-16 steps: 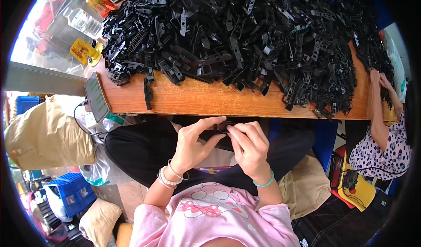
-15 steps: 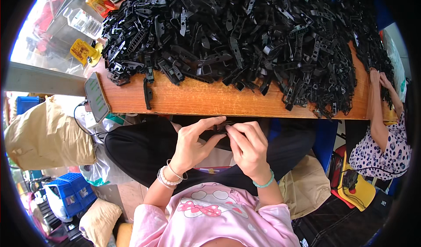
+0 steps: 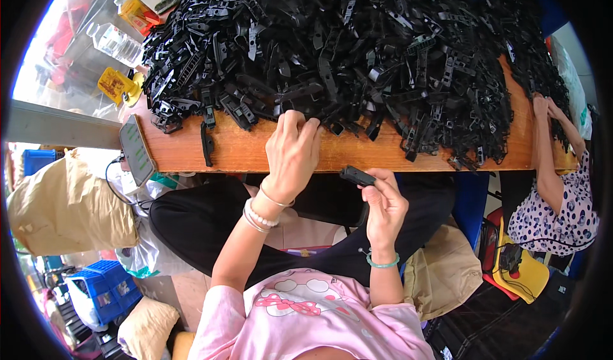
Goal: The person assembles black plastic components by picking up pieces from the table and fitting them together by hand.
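Observation:
A small black plastic part [image 3: 357, 175] is pinched between the thumb and fingers of my right hand [image 3: 387, 210], just off the table's near edge. My left hand [image 3: 292, 152] reaches over that edge with its back upward and its fingers curled down. Its fingertips are at the front of a big pile of black plastic parts [image 3: 332, 60]; whatever they grip is hidden beneath them. One loose slim black part [image 3: 207, 145] lies on the wooden table [image 3: 246, 157], left of my left hand.
A phone [image 3: 137, 150] with a cable leans at the table's left end, below a yellow holder [image 3: 117, 86] and bottles [image 3: 115, 44]. Brown sacks [image 3: 70, 200] and a blue crate [image 3: 105, 288] are at the left. Another person's arms [image 3: 547, 162] work at the right end.
My hands were together below the table edge and have separated. The left has moved up to the pile, and the right has moved slightly right with the black part now in plain view.

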The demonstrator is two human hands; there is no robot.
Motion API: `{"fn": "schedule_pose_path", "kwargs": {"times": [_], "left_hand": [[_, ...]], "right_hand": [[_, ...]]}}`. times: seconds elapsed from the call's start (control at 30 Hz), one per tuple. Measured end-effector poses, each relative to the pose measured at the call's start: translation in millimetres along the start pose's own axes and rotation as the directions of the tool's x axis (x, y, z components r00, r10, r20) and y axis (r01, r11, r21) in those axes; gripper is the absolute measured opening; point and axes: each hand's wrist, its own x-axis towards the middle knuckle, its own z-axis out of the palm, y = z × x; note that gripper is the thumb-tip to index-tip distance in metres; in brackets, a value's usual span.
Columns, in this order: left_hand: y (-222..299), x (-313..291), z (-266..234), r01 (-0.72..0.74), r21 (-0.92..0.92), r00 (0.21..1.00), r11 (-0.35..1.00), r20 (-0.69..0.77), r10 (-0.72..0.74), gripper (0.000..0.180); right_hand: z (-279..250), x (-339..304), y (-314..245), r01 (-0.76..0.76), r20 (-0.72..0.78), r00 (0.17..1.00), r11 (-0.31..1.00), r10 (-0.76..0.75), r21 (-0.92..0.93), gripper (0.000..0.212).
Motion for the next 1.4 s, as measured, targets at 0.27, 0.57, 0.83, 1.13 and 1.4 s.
{"fn": "schedule_pose_path", "kwargs": {"times": [0.27, 0.57, 0.83, 1.13, 1.4], "left_hand": [[15.2, -26.1, -31.4, 0.67, -0.62, 0.728, 0.408, 0.444, -0.522, 0.011], [7.9, -26.7, -40.9, 0.839, -0.538, 0.527, 0.086, 0.761, -0.378, 0.034], [14.2, -36.7, -36.9, 0.759, -0.571, 0.651, 0.311, 0.674, -0.35, 0.022], [-22.2, -32.9, -77.3, 0.449, -0.352, 0.893, 0.822, 0.147, -0.425, 0.016], [-81.5, -54.7, -101.9, 0.649, -0.085, 0.754, 0.756, -0.056, -0.654, 0.014]], "right_hand": [[-0.7, 13.5, 16.6, -0.124, 0.046, 0.991, 0.992, 0.123, 0.032, 0.015], [9.9, 24.1, 21.3, -0.121, 0.079, 0.988, 0.986, 0.13, -0.115, 0.011], [22.8, 20.7, 8.9, -0.127, 0.022, 0.992, 0.992, 0.127, -0.022, 0.017], [21.1, 11.0, 10.7, -0.15, 0.262, 0.955, 0.989, 0.143, 0.007, 0.018], [29.0, 7.9, 11.3, -0.195, 0.386, 0.905, 0.981, 0.179, 0.005, 0.018]]}}
